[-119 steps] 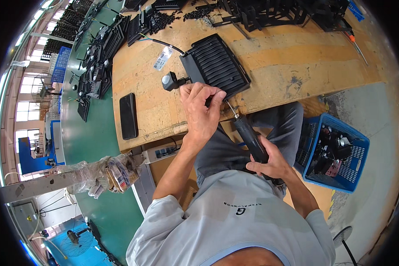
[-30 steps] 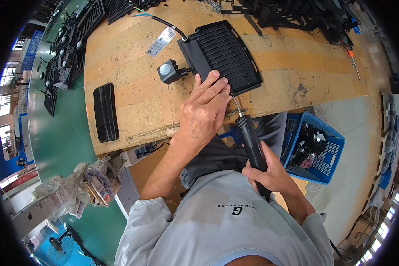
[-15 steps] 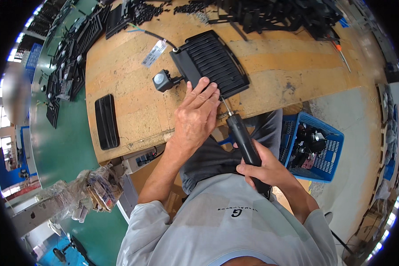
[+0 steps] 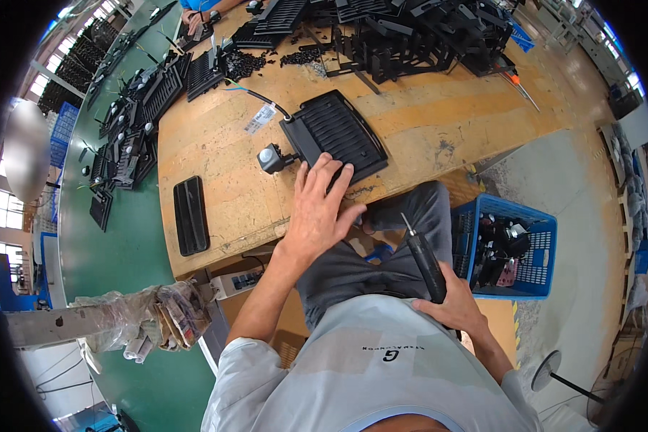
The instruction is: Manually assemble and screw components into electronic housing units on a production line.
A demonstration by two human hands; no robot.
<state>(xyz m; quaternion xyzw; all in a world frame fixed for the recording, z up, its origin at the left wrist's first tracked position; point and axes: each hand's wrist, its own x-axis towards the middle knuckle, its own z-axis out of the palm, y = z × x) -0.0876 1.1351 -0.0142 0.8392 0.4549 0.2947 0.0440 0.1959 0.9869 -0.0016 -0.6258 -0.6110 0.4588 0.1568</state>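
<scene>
A black floodlight housing (image 4: 338,133) with a ribbed back lies on the wooden bench. A small sensor head (image 4: 271,158) with a white dome juts from its left side, and a cable (image 4: 263,99) with a white tag (image 4: 260,118) leaves its upper left corner. My left hand (image 4: 320,205) rests its fingertips on the housing's near edge, fingers spread and thumb apart. My right hand (image 4: 450,301) grips a black electric screwdriver (image 4: 426,266) over my lap, its bit pointing up and clear of the housing.
A flat black part (image 4: 191,216) lies on the bench (image 4: 245,201) at left. Black brackets (image 4: 410,43) and loose screws (image 4: 245,63) are heaped at the back, near an orange-handled screwdriver (image 4: 515,79). A blue crate (image 4: 543,263) stands at right. Another person's hand (image 4: 194,21) shows far left.
The electric screwdriver has come away from the housing's near edge, back and to the right. My left fingers have spread apart. The view has shifted, showing more of the bench's far side.
</scene>
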